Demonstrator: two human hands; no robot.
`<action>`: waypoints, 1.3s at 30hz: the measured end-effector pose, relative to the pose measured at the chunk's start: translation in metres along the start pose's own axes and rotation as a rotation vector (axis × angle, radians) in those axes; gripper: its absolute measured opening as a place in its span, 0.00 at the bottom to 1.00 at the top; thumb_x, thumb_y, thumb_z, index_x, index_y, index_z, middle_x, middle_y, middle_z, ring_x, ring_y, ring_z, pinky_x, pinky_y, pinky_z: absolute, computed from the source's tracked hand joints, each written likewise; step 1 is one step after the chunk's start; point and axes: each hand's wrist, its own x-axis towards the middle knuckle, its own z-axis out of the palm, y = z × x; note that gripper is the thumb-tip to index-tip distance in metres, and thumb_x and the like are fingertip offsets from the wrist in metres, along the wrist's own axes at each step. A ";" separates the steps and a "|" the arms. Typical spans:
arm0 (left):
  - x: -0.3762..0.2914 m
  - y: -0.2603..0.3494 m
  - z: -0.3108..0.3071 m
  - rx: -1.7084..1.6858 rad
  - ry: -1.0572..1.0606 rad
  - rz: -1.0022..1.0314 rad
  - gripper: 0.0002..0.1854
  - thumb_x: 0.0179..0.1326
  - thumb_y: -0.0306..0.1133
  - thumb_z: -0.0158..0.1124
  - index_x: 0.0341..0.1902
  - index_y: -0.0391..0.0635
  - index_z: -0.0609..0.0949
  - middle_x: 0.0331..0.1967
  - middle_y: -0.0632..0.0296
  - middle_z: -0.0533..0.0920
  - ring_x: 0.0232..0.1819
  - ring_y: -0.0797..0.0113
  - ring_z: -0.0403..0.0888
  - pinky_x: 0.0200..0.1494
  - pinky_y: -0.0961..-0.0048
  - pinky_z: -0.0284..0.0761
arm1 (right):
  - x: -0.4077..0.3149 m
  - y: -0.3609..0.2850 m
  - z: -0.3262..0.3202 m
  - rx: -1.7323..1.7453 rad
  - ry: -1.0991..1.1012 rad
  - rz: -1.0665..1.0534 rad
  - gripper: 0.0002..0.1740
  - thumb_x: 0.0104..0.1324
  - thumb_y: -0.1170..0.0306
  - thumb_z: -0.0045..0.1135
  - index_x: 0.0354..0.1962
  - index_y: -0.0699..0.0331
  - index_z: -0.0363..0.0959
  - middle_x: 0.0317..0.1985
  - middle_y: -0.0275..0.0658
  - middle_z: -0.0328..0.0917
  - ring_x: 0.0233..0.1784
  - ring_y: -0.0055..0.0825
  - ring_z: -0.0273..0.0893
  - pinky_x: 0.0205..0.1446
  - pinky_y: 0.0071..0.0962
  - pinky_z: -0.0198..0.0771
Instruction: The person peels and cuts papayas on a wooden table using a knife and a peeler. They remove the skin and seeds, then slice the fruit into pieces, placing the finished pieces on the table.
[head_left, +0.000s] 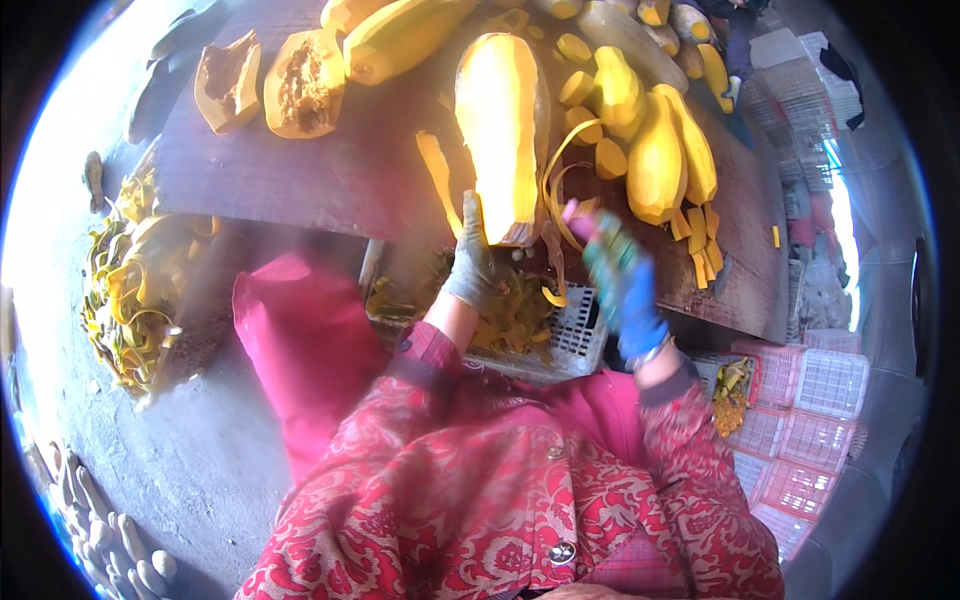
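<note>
A large, mostly peeled squash (499, 127) lies lengthwise at the near edge of the table. My left hand (472, 259), in a pale grey knit glove, grips its near end. To the right of the squash is my right hand (619, 274), in a blue and green glove, blurred and closed around a pinkish handle (581, 219); the rest of that tool is unclear. A long curled strip of peel (553, 172) arches between the squash and the right hand. Another peel strip (439, 180) lies at the squash's left side. Beneath my hands, a grey plastic crate (581, 322) holds peelings.
On the reddish table (360, 176) lie opened squash halves (306, 86), peeled squashes (658, 161) and cut pieces (697, 240). A heap of peelings (139, 292) is on the floor at left. Stacked plastic baskets (814, 435) stand at right, and several pale squashes (112, 547) lie lower left.
</note>
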 end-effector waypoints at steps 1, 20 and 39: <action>-0.001 0.001 0.001 -0.046 0.034 -0.036 0.40 0.63 0.75 0.45 0.61 0.53 0.74 0.44 0.61 0.82 0.33 0.62 0.80 0.28 0.64 0.77 | 0.032 -0.013 -0.004 -0.204 -0.022 -0.185 0.18 0.77 0.69 0.47 0.61 0.62 0.73 0.53 0.34 0.81 0.26 0.05 0.60 0.27 0.08 0.55; 0.001 -0.002 0.005 0.007 0.053 -0.088 0.44 0.58 0.78 0.48 0.60 0.52 0.74 0.40 0.60 0.82 0.32 0.66 0.78 0.23 0.73 0.71 | -0.029 0.025 0.025 -0.404 -0.195 -0.049 0.19 0.74 0.75 0.51 0.61 0.68 0.72 0.41 0.35 0.76 0.37 0.16 0.73 0.41 0.20 0.67; -0.002 -0.001 -0.009 -0.061 0.120 -0.014 0.39 0.64 0.74 0.43 0.54 0.49 0.76 0.32 0.61 0.81 0.22 0.63 0.77 0.18 0.71 0.71 | 0.213 -0.016 0.080 -0.409 -0.096 -0.269 0.14 0.75 0.65 0.53 0.50 0.59 0.82 0.22 0.17 0.61 0.21 0.08 0.56 0.23 0.15 0.54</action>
